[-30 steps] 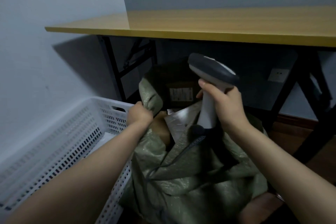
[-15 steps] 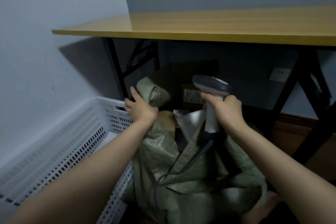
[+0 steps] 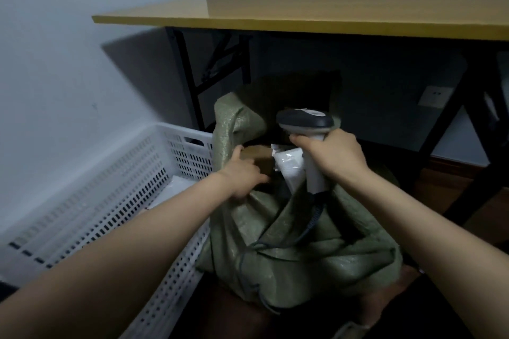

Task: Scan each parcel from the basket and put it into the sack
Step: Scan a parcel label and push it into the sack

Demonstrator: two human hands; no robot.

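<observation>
Your right hand (image 3: pixel 337 158) is clamped round the pale handle of the barcode scanner (image 3: pixel 308 129), fingers wrapped fully, with the dark scanner head level above the open mouth of the green woven sack (image 3: pixel 303 250). The scanner's cable (image 3: pixel 312 221) hangs down across the sack's front. Your left hand (image 3: pixel 242 176) reaches into the sack mouth and rests on the brown cardboard parcel (image 3: pixel 257 153); motion blur hides whether the fingers close on it. Count: one scanner, one sack, one basket, two parcels visible in the sack. The second, a white plastic-wrapped parcel (image 3: pixel 289 166), lies just beside the brown one. The white perforated basket (image 3: pixel 110 192) stands touching the sack's left side, below a yellow-topped table (image 3: pixel 330 14).
</observation>
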